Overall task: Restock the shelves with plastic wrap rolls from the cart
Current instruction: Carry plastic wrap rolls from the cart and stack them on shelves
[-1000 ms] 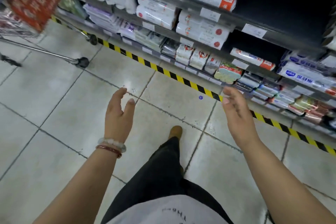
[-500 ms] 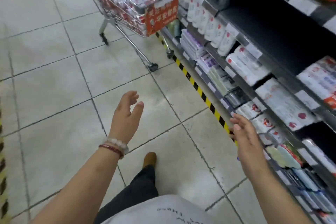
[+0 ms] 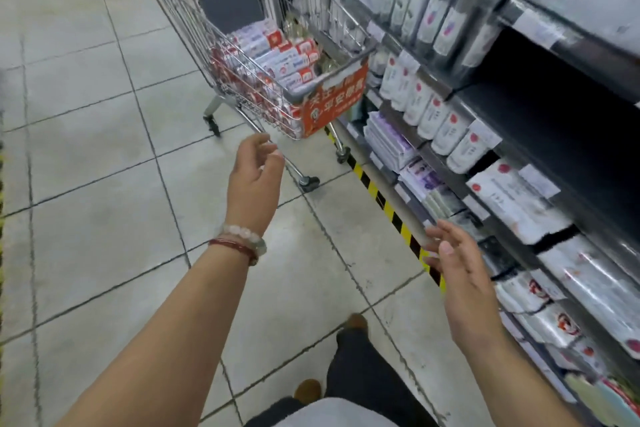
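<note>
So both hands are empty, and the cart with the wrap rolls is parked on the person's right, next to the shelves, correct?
Not quite: both hands, left and right, are empty, but the head view shows the cart ahead, beside the shelves.

Shiny wire-metal cart, glossy plastic-wrapped rolls, matt tiled floor, glossy beads on bracelet.

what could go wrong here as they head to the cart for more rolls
Both hands are empty: the left hand is nearest the wire shopping cart, whose wheel lies close ahead of the feet, a possible trip. The red and white plastic wrap rolls are piled loosely; grabbing one may shift the others. The right hand swings near the packed grey shelf and could knock stock.
</note>
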